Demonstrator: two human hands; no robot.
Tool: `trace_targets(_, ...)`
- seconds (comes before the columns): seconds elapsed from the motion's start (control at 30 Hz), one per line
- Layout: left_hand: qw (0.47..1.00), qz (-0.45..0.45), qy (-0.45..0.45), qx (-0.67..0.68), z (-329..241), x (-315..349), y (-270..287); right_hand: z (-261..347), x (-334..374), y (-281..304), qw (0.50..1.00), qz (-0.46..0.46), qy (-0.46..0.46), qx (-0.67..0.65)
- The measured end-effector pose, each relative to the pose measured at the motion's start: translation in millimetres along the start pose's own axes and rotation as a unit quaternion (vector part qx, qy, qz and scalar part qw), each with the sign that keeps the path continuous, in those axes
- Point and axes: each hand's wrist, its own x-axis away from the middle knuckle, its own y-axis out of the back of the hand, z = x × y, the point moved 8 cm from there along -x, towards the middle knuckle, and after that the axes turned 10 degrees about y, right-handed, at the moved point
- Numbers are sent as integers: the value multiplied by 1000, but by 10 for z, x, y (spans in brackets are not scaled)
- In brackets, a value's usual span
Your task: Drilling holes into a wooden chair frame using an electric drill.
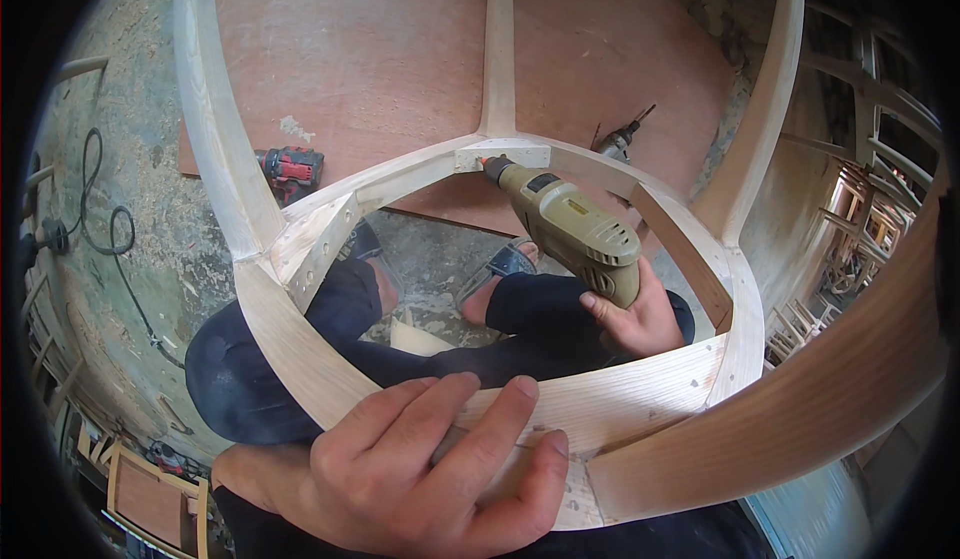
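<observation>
Wooden frame point(295, 339), a pale rounded ring of rails with thick curved legs, sits over the person's lap and knees, its nearest rail close to the body. Across that near rail lies the left hand point(420, 469), its fingers bent and a little spread, their tips on the wood; whether it grips or merely rests I cannot tell. Beside it, on the right, a broad brown leg point(770, 424) sweeps outward. Well apart from the left hand, inside the ring, the right hand point(645, 319) is closed around the handle of an olive-green power drill point(575, 224). The drill points away and leftward, its tip at the pale corner block point(515, 155) on the far side, at the foot of the middle leg point(499, 49); whether the tip touches the wood is too small to tell. Below the ring show dark trousers point(240, 369) and a pair of open sandals point(500, 259). On the floor to the left winds a black cable point(115, 249). Beyond the ring, a red-and-black cordless drill point(292, 167) lies on the left and a dark drill point(618, 142) on the right, by a reddish-brown board point(340, 49). Along the right edge stand more wooden frames point(865, 89).
</observation>
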Motion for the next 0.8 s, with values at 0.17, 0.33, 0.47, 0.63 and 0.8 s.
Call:
trace_targets(0.17, 1000, -1, 15, 3, 12, 12, -23, 134, -103, 27, 999, 22, 15, 34)
trace_targets(0.33, 999, -20, 36, 7, 3, 28, -15, 216, -165, -14, 998, 22, 56, 24)
trace_targets(0.47, 999, -26, 30, -11, 29, -12, 58, 256, -179, -18, 998, 27, 43, 44)
trace_targets(0.63, 999, 27, 36, 14, 43, -42, 28, 257, -151, -42, 996, 19, 39, 81)
trace_targets(0.8, 991, -67, 98, 66, 106, 74, 41, 170, -123, -41, 996, 9, 39, 78)
